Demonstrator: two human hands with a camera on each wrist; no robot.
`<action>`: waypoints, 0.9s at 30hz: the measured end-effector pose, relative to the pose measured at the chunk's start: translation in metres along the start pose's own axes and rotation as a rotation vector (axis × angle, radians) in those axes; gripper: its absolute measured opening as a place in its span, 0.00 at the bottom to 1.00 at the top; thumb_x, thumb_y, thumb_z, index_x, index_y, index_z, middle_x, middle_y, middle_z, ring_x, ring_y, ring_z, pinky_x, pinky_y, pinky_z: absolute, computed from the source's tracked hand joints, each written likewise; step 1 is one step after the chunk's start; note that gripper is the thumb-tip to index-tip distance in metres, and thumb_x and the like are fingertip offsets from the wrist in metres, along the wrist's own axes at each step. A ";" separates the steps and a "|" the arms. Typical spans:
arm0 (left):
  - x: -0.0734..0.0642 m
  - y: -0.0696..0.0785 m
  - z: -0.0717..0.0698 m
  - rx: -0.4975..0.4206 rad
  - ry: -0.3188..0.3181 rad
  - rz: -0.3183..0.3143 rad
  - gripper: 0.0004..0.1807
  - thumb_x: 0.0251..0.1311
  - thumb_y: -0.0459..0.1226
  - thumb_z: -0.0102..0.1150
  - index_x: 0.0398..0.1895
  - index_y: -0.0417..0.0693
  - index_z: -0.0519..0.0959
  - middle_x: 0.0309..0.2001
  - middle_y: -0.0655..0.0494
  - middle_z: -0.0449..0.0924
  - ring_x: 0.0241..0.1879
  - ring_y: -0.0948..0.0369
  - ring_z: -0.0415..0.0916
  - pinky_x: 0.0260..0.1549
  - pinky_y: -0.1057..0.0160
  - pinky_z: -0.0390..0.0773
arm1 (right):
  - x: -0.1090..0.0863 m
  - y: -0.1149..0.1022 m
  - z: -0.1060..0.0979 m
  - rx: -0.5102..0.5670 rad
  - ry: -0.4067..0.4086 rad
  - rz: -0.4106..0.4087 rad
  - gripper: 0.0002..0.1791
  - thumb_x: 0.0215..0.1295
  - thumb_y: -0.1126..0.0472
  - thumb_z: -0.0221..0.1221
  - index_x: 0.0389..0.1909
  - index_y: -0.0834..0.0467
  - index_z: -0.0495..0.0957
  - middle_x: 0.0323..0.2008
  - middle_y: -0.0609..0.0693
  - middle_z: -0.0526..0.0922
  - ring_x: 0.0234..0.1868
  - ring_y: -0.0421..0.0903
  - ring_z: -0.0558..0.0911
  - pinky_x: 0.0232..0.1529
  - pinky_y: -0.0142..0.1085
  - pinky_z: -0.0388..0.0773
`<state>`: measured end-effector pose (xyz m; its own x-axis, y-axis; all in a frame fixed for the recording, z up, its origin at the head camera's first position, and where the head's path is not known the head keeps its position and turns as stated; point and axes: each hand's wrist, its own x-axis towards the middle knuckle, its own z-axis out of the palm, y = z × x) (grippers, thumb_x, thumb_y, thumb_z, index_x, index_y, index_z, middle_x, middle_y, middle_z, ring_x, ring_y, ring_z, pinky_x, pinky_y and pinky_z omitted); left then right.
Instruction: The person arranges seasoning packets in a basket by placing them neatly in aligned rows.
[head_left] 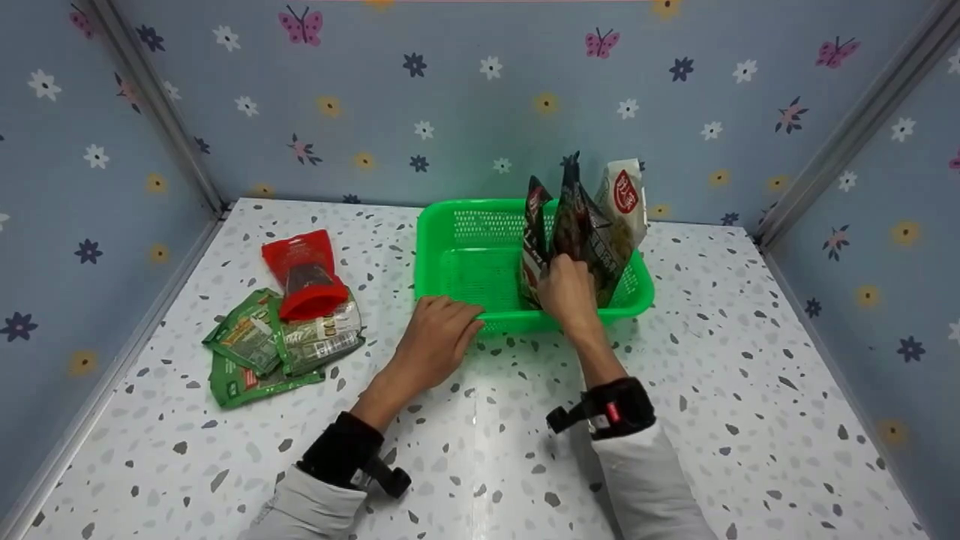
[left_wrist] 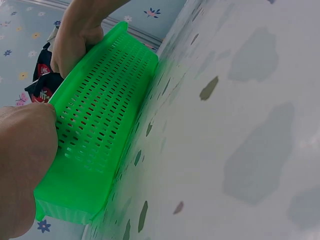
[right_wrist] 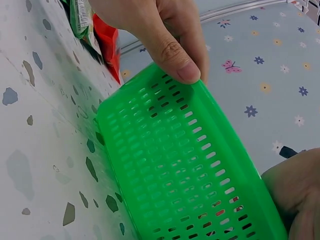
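Steady the rim, seat the packets low

The left hand [head_left: 442,330] has its fingers hooked over the near rim of the green basket [head_left: 517,324], thumb against the outer wall, gripping it. That looks like the right anchor: a light basket would probably slide when packets are pushed about, so the hold should be firm without tipping the wall.

The right hand [head_left: 568,291] reaches over the same rim into the basket. Its fingers are bent against the dark packet [head_left: 572,217]; whether they pinch it cannot be told, as the fingertips are hidden. This packet stands in the basket's right half, between a black-and-red packet [head_left: 535,225] on its left and a white-topped packet [head_left: 625,191] on its right, all three rising above the rim.

Working low, near the basket's floor, seems wise, since soft bags tend to fold if pressed from the top. Easing the bases snugly together should help them prop one another; too hard a shove could topple the black-and-red one leftward.

Left of the basket, on the tabletop [head_left: 480,450], a red packet [head_left: 304,274] lies partly over green packets [head_left: 255,337].
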<state>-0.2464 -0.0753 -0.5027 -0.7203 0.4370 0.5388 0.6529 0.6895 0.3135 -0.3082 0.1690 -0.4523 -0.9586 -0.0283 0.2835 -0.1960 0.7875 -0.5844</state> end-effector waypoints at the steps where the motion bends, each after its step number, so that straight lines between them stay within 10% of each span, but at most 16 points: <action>1: 0.000 0.000 0.000 0.001 -0.001 -0.001 0.16 0.87 0.43 0.57 0.64 0.46 0.88 0.55 0.49 0.95 0.54 0.48 0.88 0.61 0.44 0.78 | 0.000 -0.001 0.000 -0.002 -0.003 0.004 0.26 0.79 0.71 0.52 0.20 0.48 0.58 0.16 0.43 0.55 0.17 0.44 0.58 0.23 0.40 0.55; 27: 0.000 0.000 0.000 -0.015 -0.014 -0.009 0.17 0.88 0.44 0.57 0.63 0.45 0.88 0.55 0.49 0.95 0.54 0.47 0.87 0.62 0.43 0.78 | 0.000 -0.010 -0.010 -0.004 -0.003 0.011 0.28 0.77 0.75 0.51 0.19 0.48 0.55 0.18 0.42 0.50 0.19 0.41 0.52 0.22 0.38 0.53</action>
<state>-0.2467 -0.0753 -0.5023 -0.7288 0.4390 0.5254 0.6501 0.6846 0.3297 -0.3039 0.1674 -0.4387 -0.9613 -0.0220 0.2747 -0.1851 0.7899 -0.5846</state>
